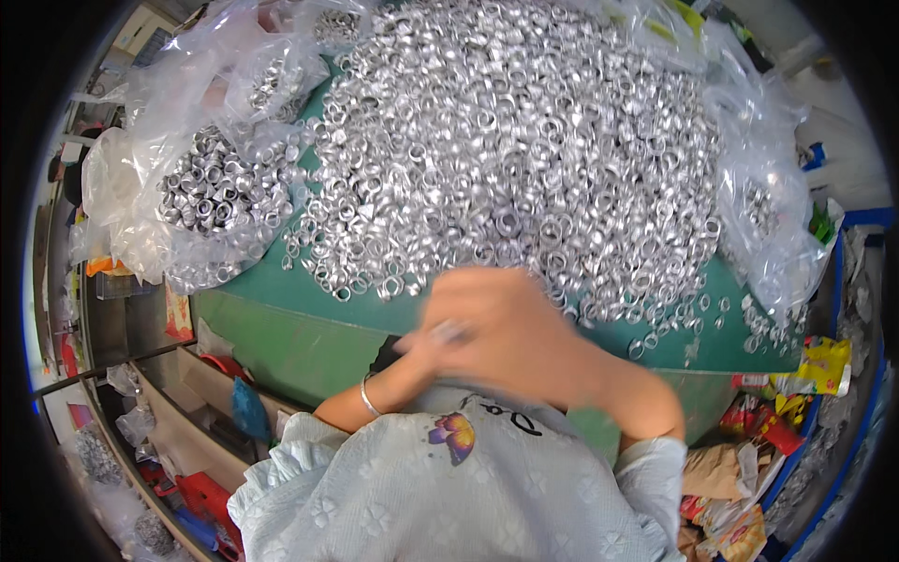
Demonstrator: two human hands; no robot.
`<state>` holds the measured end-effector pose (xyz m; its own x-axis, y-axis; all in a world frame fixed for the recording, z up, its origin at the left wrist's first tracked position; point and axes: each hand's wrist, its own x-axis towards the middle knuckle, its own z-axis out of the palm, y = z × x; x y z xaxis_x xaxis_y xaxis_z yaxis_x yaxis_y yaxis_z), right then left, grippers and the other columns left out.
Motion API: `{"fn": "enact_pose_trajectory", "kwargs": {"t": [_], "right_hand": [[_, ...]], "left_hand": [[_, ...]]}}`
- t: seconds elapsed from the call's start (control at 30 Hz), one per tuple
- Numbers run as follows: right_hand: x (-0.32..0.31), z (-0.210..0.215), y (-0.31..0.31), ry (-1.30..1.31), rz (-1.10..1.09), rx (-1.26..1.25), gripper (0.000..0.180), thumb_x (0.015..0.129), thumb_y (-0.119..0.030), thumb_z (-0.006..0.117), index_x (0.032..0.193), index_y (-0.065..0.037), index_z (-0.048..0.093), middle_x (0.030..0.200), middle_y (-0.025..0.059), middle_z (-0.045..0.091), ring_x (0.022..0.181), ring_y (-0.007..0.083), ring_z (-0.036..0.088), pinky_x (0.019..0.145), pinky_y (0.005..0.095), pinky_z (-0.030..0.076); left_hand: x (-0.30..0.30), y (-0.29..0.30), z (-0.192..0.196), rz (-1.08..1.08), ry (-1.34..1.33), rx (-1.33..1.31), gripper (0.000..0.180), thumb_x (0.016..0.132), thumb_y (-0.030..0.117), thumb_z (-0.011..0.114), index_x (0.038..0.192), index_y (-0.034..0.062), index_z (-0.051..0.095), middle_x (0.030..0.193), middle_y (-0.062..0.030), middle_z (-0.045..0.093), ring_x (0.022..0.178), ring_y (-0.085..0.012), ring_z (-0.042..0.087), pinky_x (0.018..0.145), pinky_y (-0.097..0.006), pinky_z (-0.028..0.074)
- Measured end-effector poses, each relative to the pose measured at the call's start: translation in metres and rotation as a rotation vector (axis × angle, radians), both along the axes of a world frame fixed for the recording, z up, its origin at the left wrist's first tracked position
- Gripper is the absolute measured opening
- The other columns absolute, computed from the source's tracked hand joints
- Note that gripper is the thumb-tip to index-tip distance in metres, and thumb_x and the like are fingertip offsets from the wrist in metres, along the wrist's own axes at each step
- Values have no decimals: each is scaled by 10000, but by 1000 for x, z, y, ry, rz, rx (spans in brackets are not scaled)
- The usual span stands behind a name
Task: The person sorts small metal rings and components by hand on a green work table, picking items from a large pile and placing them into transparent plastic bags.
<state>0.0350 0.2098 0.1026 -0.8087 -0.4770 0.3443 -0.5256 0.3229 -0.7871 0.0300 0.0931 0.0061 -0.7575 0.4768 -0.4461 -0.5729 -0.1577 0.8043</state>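
Observation:
My right hand point(506, 323) is in front of my body at the near table edge, smeared by motion. It crosses over my left hand point(426, 351), whose wrist carries a silver bangle point(369, 397). A small silvery spot point(449, 331) shows where the hands meet; whether it is a held ring or one worn on a finger I cannot make out. The fingers of both hands are hidden or blurred. Just beyond them spreads a large heap of silver metal rings point(524, 150) on the green table point(309, 304).
At the left, a clear plastic bag point(122, 197) holds chunkier metal rings point(211, 178). Another clear bag point(763, 215) lies along the right side. Drawers point(201, 403) stand open at lower left, with a blue bundle point(249, 409). Coloured packets point(824, 365) fill a space at right.

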Motion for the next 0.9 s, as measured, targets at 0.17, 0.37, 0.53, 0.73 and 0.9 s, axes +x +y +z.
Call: {"fn": "enact_pose_trajectory", "kwargs": {"t": [0.17,0.37,0.53,0.73,0.9], "right_hand": [[47,62,-150,-27,406,31,107,653,-137,609,720,-112,688,690,11,626,664,193,614,456,353,470],[64,103,-177,-40,419,10,101,649,-155,615,712,-120,686,691,17,627,664,204,614,494,421,461],[51,123,-156,-75,323,85,98,647,-171,621,705,-126,685,692,21,627,664,213,613,525,477,453],[46,136,-119,-140,202,118,96,643,-189,627,697,-133,683,693,27,628,665,223,613,563,545,444],[49,110,-37,-169,50,385,66,668,-175,623,657,-117,653,654,20,593,629,186,598,483,420,443]], "left_hand": [[15,-4,10,15,120,-8,228,811,-37,487,998,-16,617,825,-43,587,513,-43,428,399,-159,303],[8,-4,22,-85,723,-431,200,821,-13,547,997,23,635,840,-40,600,582,-48,485,500,-181,379],[-49,17,29,-52,1304,-727,197,760,27,615,954,52,634,809,-88,580,612,-227,554,549,-329,436],[-88,53,16,-326,1552,-1039,100,783,114,596,865,63,623,822,-83,542,682,-286,586,559,-394,458],[-93,61,16,-386,1593,-1008,100,783,115,600,829,28,613,817,-94,550,680,-289,588,562,-389,464]]}}
